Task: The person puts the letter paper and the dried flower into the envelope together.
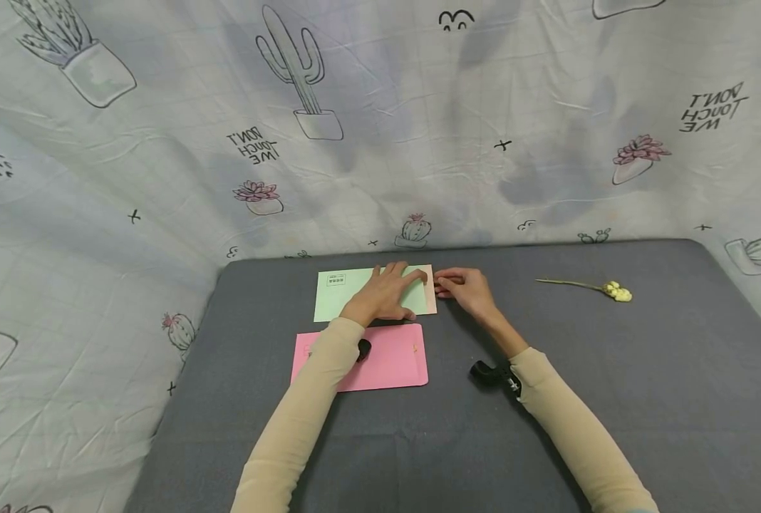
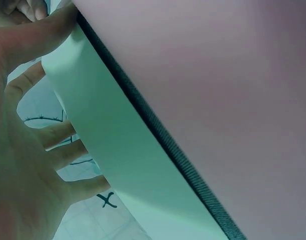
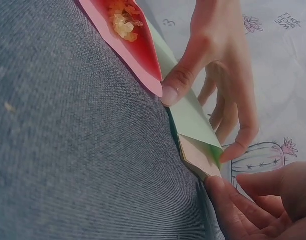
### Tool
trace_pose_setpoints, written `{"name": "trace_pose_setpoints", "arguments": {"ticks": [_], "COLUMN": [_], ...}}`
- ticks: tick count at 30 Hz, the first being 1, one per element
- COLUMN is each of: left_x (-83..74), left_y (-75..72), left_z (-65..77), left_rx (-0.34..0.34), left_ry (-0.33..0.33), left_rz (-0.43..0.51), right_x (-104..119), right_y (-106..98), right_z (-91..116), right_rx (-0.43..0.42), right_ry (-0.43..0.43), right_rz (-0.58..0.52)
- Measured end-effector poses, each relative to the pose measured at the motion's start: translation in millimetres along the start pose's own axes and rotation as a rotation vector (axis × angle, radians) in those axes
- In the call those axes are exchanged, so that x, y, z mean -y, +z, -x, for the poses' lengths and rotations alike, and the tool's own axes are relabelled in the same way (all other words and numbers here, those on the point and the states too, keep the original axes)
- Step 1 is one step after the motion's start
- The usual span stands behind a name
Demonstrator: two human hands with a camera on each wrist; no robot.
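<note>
A pale green envelope lies crosswise near the back of the table, with tan layered paper showing from its right-hand mouth. My left hand rests over the envelope with fingers spread, thumb at the near long edge and index finger at the mouth's far edge. From the right, my right hand pinches the end of the tan paper between thumb and fingertips. Just below lies a pink envelope, partly under my left forearm. The right wrist view looks into its opening, where yellow flowers sit.
A yellow flower stem lies at the back right of the grey-covered table. A printed cloth with cactus drawings hangs behind and along the left. Black wrist cameras hang under both wrists.
</note>
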State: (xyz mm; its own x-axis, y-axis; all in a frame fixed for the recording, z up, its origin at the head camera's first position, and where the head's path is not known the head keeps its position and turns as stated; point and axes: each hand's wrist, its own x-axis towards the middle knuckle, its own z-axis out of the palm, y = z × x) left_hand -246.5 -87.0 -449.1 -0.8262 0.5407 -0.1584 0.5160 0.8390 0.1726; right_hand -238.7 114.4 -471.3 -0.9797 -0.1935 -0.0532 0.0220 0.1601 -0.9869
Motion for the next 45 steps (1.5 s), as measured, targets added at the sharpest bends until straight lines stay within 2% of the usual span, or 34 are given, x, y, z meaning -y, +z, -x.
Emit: {"name": "trace_pose_setpoints", "arguments": {"ticks": [12,26,31,35,39,45], "left_x": [0.4,3.0,3.0,3.0,3.6,6.8], "left_y": [3.6,8.9,10.5,10.9,10.3,9.9], "left_z": [7.6,15.3,17.1,18.8,21.3,24.8], "left_rx": [-0.013,-0.007,-0.014,-0.03,-0.042,-0.028], "left_ry": [0.033,0.062,0.076,0.094,0.119,0.113], "left_rz": [-0.041,-0.011,-0.027,-0.048,-0.055,-0.055], "right_x": [-2,-1,-1,1,3,-1], "right_y": [14,29,28,11,-24,-85], "right_z": [9,20,24,30,40,66], "right_rx": [-0.002,0.028,0.032,-0.01,-0.093,-0.227], "right_ry": [0.019,0.074,0.068,0.022,-0.043,-0.135], "right_rz": [-0.023,-0.065,-0.069,-0.02,0.098,0.445]}}
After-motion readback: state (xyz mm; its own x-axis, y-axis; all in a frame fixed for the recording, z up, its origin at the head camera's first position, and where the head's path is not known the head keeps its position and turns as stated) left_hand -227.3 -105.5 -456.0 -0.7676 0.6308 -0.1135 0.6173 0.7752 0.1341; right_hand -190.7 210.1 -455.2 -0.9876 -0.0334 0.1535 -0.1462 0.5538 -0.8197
